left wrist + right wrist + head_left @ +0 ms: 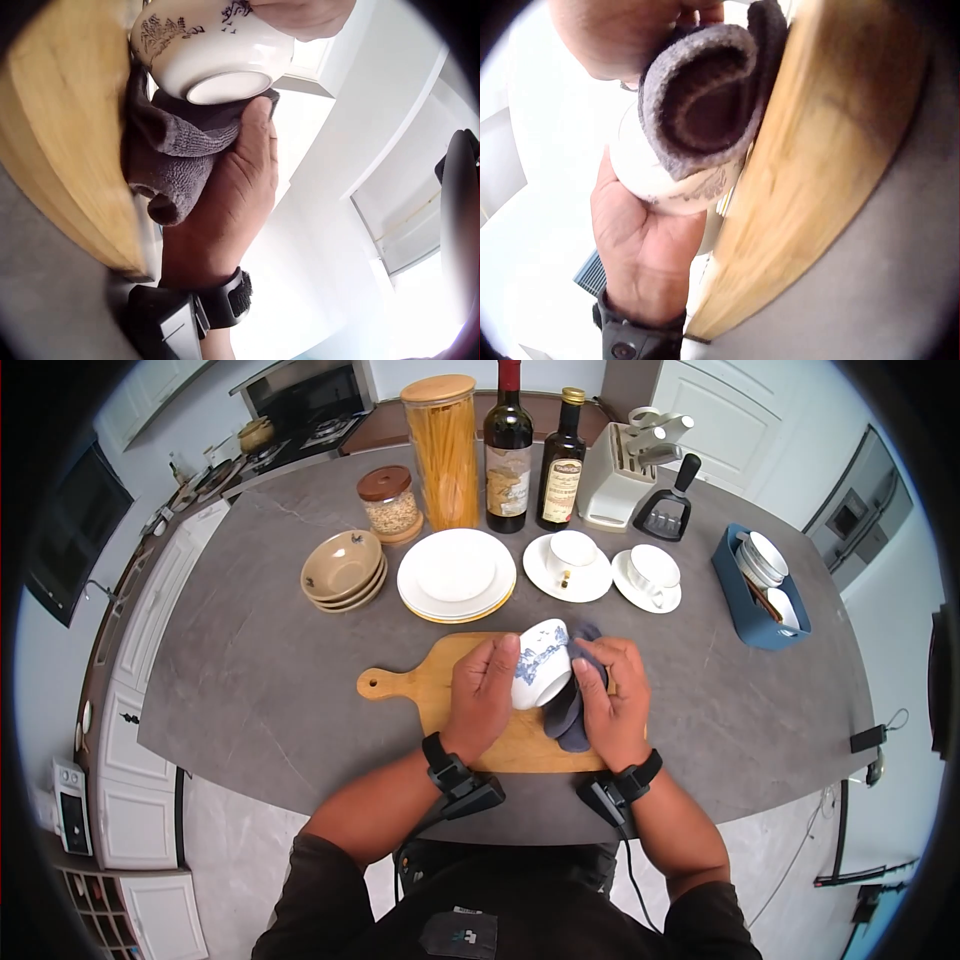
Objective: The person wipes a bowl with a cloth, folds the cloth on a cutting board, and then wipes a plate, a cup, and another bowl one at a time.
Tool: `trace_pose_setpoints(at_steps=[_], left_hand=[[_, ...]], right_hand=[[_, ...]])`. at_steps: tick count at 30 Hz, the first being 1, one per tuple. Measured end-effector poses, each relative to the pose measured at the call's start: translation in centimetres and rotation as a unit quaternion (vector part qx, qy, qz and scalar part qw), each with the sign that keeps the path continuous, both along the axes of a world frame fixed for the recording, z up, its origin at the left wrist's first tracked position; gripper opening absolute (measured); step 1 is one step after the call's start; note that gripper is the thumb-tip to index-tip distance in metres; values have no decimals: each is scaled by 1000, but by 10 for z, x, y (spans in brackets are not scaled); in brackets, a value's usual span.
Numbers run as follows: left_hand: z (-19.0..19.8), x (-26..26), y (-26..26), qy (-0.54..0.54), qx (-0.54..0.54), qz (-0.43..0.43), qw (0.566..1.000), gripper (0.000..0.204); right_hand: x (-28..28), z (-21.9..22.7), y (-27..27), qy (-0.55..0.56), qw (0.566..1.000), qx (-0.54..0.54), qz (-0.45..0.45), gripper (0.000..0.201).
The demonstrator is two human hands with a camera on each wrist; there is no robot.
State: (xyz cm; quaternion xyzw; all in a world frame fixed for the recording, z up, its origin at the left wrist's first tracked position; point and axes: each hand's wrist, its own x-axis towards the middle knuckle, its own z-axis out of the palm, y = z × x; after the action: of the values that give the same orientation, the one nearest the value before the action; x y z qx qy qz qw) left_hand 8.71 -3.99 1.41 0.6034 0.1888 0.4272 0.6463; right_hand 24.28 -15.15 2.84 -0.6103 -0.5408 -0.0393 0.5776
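A white bowl with blue patterns [541, 664] is tilted on its side above the wooden cutting board [450, 650]. The left hand [484, 695] grips its left side, thumb on the outer wall. On the other side the right hand [615, 702] holds a dark grey cloth [567, 722] against the bowl, its thumb and fingers curled round the cloth. In the left wrist view the bowl's foot ring [229, 88] shows, with the cloth [184, 161] bunched beneath. The right wrist view shows a rolled fold of the cloth [656, 97] over the bowl [649, 180].
Behind the board stand brown bowls [342, 565], white plates [455, 572], two cups on saucers [655, 568], a pasta jar [447, 460], an oat jar [388, 505], two bottles [508, 460], a knife block [607, 480] and a black-handled tool [668, 510]. A blue basket [742, 600] holds dishes at right.
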Motion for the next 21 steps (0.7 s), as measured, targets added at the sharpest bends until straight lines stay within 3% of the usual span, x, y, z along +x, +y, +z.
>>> trace_pose_setpoints(at_steps=[4, 7, 10, 15, 17, 21], left_hand=[[6, 4, -3, -8, -3, 22, 1000, 39], [-1, -1, -1, -2, -1, 15, 1000, 39], [-1, -1, -1, 8, 6, 11, 1000, 39], [6, 1, -4, -12, 1, 7, 1000, 38], [5, 2, -5, -3, 13, 16, 1000, 38], [2, 1, -3, -2, 21, 22, 1000, 37]], right_hand=[[6, -3, 1, 55, 998, -20, 23, 19], [-2, 3, -4, 3, 1000, 12, 17, 21], [-11, 15, -8, -135, 989, 35, 54, 29], [-2, -1, 0, -36, 999, 24, 20, 26], [7, -8, 1, 58, 998, -11, 24, 24], [-3, 2, -4, -38, 999, 24, 21, 24]])
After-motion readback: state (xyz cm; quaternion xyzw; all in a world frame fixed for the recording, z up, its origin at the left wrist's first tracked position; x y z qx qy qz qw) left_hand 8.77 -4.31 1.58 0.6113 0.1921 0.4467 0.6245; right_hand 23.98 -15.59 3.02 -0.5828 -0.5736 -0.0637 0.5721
